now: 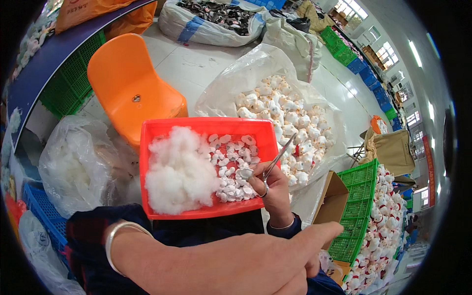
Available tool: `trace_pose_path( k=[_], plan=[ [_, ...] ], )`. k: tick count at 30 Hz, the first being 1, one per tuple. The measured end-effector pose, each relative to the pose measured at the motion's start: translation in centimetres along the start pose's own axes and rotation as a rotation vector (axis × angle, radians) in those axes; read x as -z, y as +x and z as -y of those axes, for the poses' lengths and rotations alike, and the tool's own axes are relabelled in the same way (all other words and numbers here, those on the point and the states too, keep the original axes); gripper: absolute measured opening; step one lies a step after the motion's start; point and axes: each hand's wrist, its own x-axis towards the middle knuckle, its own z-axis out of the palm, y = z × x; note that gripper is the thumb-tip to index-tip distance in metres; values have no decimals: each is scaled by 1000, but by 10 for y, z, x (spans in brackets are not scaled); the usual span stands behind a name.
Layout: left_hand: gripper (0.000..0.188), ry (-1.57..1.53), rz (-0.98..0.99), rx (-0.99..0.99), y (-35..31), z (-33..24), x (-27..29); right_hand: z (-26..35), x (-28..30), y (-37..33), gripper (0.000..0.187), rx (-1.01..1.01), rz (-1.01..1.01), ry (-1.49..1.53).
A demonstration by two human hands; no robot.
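Note:
My right hand (275, 196) is closed round slim metal forceps (280, 156), their tips pointing up and to the right. At its fingertips is a small whitish fabric piece (244, 173). Just beyond that hand, a red plastic tray (211, 210) holds a heap of white fluffy stuffing (179, 169) on its left and many small white fabric pieces (235, 189) on its right. My left hand (236, 263), large and close in the foreground, stretches to the right with its index finger extended. Nothing shows in it; its lower fingers are partly cut off.
Behind the tray stands an orange chair (132, 91). A clear plastic bag (216, 96) with many small white plush pieces (295, 123) lies to the right. Nearby are an open cardboard box (332, 199) and a green crate (355, 209). A stuffing bag (78, 162) and blue crate (46, 211) are left.

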Motion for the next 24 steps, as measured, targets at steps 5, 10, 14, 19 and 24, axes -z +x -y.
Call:
trace_pose_path(
  k=[5,10,14,19,24],
  plan=[
    [39,626,88,-208,9,11,-1,4,-4,-5,17,-9,-30,-18],
    [18,612,280,-51,33,-18,18,-3,-5,-5,18,24,-26,-42],
    [14,1042,187,-23,40,-25,-5,-4,-5,-7,18,-24,-51,-10],
    [15,1140,-174,-451,20,2,-14,-3,5,-7,19,-1,-40,-8],
    [33,1320,-167,-567,4,2,-7,-2,3,-8,18,20,-31,-20]
  ],
)
